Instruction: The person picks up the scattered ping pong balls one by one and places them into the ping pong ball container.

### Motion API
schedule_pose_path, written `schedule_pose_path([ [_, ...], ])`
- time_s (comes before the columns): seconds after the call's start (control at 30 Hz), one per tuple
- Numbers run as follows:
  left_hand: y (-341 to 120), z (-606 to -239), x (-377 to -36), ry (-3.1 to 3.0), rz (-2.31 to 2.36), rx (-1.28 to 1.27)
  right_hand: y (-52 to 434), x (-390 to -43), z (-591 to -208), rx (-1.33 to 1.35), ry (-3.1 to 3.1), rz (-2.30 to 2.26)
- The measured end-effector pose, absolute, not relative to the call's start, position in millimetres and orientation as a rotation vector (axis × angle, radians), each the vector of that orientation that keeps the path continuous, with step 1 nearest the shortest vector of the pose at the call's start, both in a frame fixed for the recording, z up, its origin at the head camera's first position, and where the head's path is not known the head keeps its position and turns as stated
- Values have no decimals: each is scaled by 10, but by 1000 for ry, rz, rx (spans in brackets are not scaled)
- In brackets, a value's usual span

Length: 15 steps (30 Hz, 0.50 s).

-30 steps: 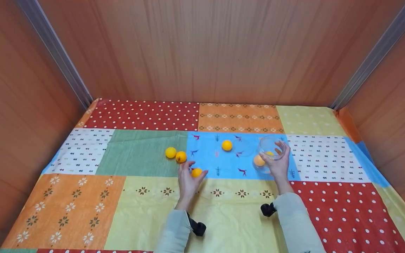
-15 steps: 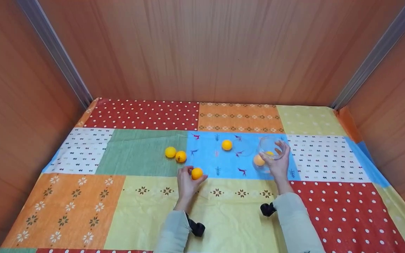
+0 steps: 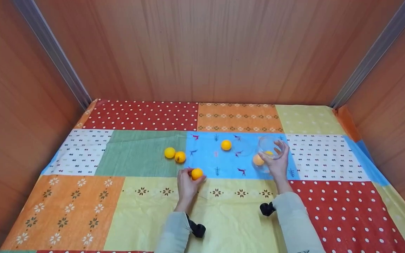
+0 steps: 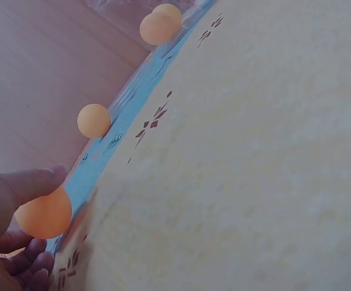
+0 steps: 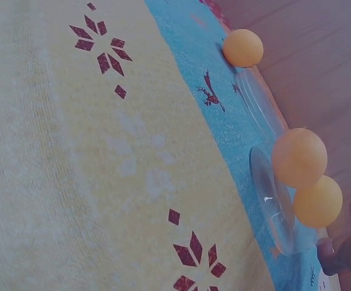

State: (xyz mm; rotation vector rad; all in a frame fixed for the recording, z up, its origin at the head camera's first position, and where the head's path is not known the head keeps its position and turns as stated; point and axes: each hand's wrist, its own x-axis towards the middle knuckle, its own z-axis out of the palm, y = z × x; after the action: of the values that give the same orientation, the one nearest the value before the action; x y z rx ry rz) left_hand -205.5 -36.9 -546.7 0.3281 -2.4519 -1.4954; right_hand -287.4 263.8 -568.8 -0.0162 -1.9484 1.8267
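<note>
My left hand (image 3: pixel 187 184) pinches an orange ping-pong ball (image 3: pixel 197 174) between thumb and fingers, near the front edge of the cloth's blue patch. In the left wrist view the thumb lies along the top of this ball (image 4: pixel 45 213), with fingers curled beneath it. My right hand (image 3: pixel 279 160) grips a clear plastic jar (image 3: pixel 266 140) from its right side, fingers around the wall. Two ping-pong balls sit inside the jar: a paler orange one (image 3: pixel 258 160) and a yellower one (image 3: pixel 269 153). In the right wrist view, only fingertips (image 5: pixel 327 257) show at the right edge.
A loose orange ball (image 3: pixel 226 144) lies left of a flat clear lid (image 3: pixel 243 147) on the blue patch. Farther left, a yellow ball (image 3: pixel 169 152) and a printed orange ball (image 3: pixel 180 157) lie side by side. Patchwork cloth (image 3: pixel 146 218) covers the table; wood-grain panels (image 3: pixel 202 52) enclose it.
My left fingers, spread around the orange ball a second ago, have drawn in and now pinch it. The right hand stays on the jar.
</note>
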Motion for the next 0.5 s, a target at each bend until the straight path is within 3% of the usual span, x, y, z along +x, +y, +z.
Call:
schedule_pose_path([
  [0.37,-349,-5412,-2072,-2402,-1510,301,2666,-2944,-5791,-12,-1920,1834],
  [0.5,-320,-5362,-2087,-2382,-1521,275,2591,-2836,-5614,-31,-1930,1842],
])
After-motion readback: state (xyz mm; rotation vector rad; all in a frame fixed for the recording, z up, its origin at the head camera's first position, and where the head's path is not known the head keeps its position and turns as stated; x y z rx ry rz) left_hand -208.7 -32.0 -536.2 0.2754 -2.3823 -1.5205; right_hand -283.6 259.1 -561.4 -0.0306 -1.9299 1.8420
